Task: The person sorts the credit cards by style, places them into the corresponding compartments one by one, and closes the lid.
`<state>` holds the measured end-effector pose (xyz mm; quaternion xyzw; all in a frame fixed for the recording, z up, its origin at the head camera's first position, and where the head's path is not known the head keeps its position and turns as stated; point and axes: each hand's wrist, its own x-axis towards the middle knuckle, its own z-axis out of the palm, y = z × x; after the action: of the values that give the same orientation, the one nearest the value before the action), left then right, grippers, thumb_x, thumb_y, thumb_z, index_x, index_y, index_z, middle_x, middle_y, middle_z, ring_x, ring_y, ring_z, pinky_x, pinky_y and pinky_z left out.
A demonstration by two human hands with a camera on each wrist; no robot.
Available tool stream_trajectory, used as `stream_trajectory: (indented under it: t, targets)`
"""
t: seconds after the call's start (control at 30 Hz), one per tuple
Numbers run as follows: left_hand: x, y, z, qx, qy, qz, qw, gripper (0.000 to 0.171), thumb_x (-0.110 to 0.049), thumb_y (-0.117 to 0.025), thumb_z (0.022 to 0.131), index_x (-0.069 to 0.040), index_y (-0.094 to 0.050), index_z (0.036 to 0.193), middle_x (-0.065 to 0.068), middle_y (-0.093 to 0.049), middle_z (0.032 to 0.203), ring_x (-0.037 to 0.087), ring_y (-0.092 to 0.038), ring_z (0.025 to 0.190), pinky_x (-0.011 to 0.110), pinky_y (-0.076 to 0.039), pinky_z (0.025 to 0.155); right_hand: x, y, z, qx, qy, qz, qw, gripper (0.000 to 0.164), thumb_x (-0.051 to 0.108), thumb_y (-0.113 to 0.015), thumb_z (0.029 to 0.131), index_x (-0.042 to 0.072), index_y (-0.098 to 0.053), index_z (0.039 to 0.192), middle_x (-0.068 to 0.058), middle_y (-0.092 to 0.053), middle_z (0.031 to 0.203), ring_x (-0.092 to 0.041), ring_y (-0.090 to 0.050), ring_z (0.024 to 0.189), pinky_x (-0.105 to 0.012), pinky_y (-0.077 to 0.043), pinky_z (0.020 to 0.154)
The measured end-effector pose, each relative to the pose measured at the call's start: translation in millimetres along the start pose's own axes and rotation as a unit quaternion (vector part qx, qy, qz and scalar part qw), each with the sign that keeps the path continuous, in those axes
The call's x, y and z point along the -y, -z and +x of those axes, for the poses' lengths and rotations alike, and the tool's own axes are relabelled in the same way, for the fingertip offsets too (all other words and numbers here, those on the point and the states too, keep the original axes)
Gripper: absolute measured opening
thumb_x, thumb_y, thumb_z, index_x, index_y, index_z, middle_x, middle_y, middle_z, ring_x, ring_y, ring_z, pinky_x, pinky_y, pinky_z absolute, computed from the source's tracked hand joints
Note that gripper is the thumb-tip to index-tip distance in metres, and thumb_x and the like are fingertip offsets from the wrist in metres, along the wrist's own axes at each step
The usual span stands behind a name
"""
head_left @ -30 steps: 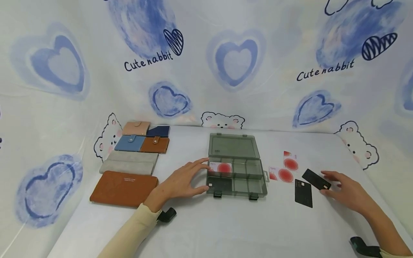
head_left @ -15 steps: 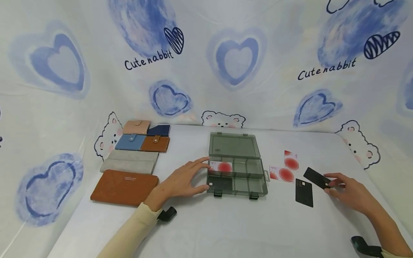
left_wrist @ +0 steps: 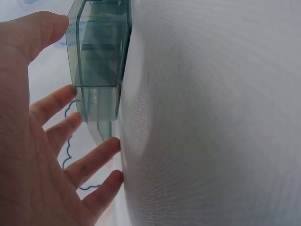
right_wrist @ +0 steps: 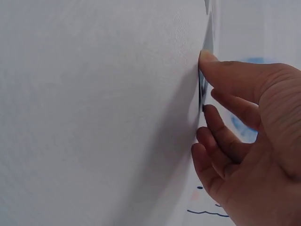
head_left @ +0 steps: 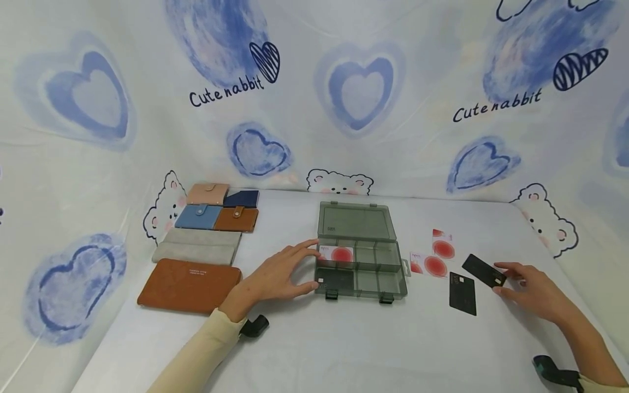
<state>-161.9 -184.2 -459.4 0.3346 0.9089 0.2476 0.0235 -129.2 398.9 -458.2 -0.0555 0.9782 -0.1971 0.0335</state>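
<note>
A translucent green compartment box [head_left: 378, 281] lies with its lid raised at the middle of the table. One red-and-white card [head_left: 336, 254] and one black card [head_left: 336, 281] sit in its left compartments. My left hand [head_left: 277, 277] touches the box's left side with spread thumb and fingers; the left wrist view shows the thumb and fingertips against the green wall [left_wrist: 99, 61]. On the right, my right hand [head_left: 533, 292] pinches the near right end of a black card [head_left: 480, 268] by its edges. In the right wrist view this card [right_wrist: 207, 42] appears edge-on, close to the table.
Another black card [head_left: 462, 293] lies just left of the pinched one. Two red-and-white cards [head_left: 435, 267] [head_left: 444, 249] lie right of the box. At left stand several wallets: brown [head_left: 189, 286], grey [head_left: 196, 246], blue [head_left: 198, 216], small brown [head_left: 236, 219], beige [head_left: 208, 194], plus a navy cardholder [head_left: 241, 200].
My right hand has closed its thumb and fingers on the black card's end and the card has shifted slightly. The left hand has stayed at the box.
</note>
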Motion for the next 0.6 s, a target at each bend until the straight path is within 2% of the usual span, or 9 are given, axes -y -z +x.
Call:
stream_trajectory:
  t: [0.27, 0.33, 0.43, 0.5, 0.6]
  targets:
    - [0.7, -0.8, -0.6, -0.002, 0.001, 0.0, 1.0, 0.06, -0.063, -0.063, 0.091, -0.032, -0.052, 0.142, -0.007, -0.027, 0.166, 0.024, -0.043, 0.14, 0.055, -0.038, 0.111, 5.7, 1.5, -0.5, -0.004, -0.012, 0.03, 0.999, 0.067, 0.016, -0.083, 0.083, -0.008, -0.046, 0.134, -0.043, -0.051, 0.123, -0.061, -0.051, 0.11, -0.069, -0.046, 0.088]
    - [0.4, -0.6, -0.7, -0.001, 0.002, 0.0, 1.0, 0.06, -0.062, -0.063, 0.091, -0.032, -0.052, 0.142, -0.007, -0.027, 0.166, 0.024, -0.043, 0.14, 0.055, -0.038, 0.111, 7.4, 3.5, -0.7, 0.002, -0.024, 0.022, 0.999, 0.071, 0.02, -0.083, 0.083, -0.004, -0.043, 0.136, -0.043, -0.054, 0.121, -0.059, -0.055, 0.105, -0.066, -0.051, 0.08]
    - [0.5, -0.2, -0.8, 0.0, 0.003, 0.0, 1.0, 0.061, -0.063, -0.062, 0.091, -0.031, -0.052, 0.142, -0.007, -0.026, 0.166, 0.023, -0.043, 0.141, 0.055, -0.036, 0.112, 10.3, 5.7, -1.3, 0.009, -0.041, 0.002, 0.999, 0.067, 0.024, -0.079, 0.087, 0.002, -0.04, 0.138, -0.038, -0.061, 0.11, -0.048, -0.062, 0.084, -0.05, -0.054, 0.064]
    - [0.4, -0.1, -0.9, 0.001, 0.004, 0.0, 1.0, 0.061, -0.063, -0.062, 0.091, -0.031, -0.052, 0.143, -0.008, -0.026, 0.166, 0.023, -0.042, 0.141, 0.055, -0.036, 0.113, 12.7, 6.2, -1.5, -0.007, -0.033, -0.009, 0.999, 0.061, 0.021, -0.076, 0.09, 0.004, -0.042, 0.137, -0.031, -0.066, 0.1, -0.04, -0.061, 0.077, -0.042, -0.049, 0.058]
    - [0.0, 0.2, -0.2, 0.0, 0.0, 0.0, 1.0, 0.061, -0.062, -0.062, 0.092, -0.03, -0.052, 0.143, -0.007, -0.026, 0.166, 0.024, -0.042, 0.141, 0.054, -0.037, 0.112, 19.5, 3.5, -2.7, -0.063, -0.005, -0.02, 0.998, 0.049, 0.012, -0.072, 0.092, 0.006, -0.047, 0.134, -0.025, -0.07, 0.094, -0.048, -0.063, 0.078, -0.048, -0.051, 0.058]
